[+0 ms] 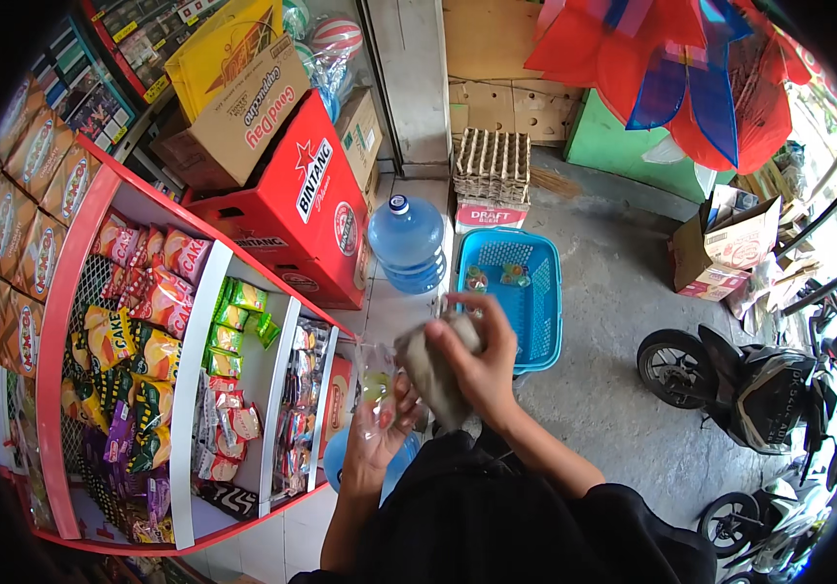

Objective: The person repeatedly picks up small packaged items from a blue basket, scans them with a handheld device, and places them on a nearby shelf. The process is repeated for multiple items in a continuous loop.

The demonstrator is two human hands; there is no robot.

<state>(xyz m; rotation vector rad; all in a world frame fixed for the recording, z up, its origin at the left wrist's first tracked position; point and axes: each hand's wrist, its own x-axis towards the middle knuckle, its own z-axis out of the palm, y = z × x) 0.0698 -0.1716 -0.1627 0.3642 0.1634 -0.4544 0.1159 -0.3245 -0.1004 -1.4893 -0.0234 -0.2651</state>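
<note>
My right hand (483,358) grips a greyish cloth (429,365), blurred by motion, in front of my body. Beside it, my left hand (388,423) holds a small clear plastic package (377,390) with green and red bits showing inside. Just beyond both hands stands a blue plastic basket (551,314) with perforated walls. A few small clear-wrapped packages (515,274) lie in it, partly hidden by my right hand.
To the left is a red-edged snack shelf (185,409) full of packets. Ahead stand a blue water jug (407,248), red Bintang cartons (302,190) and stacked egg trays (493,164). Motorbikes (747,394) are parked at right; kites (681,73) hang above. Another blue jug (404,467) stands close by.
</note>
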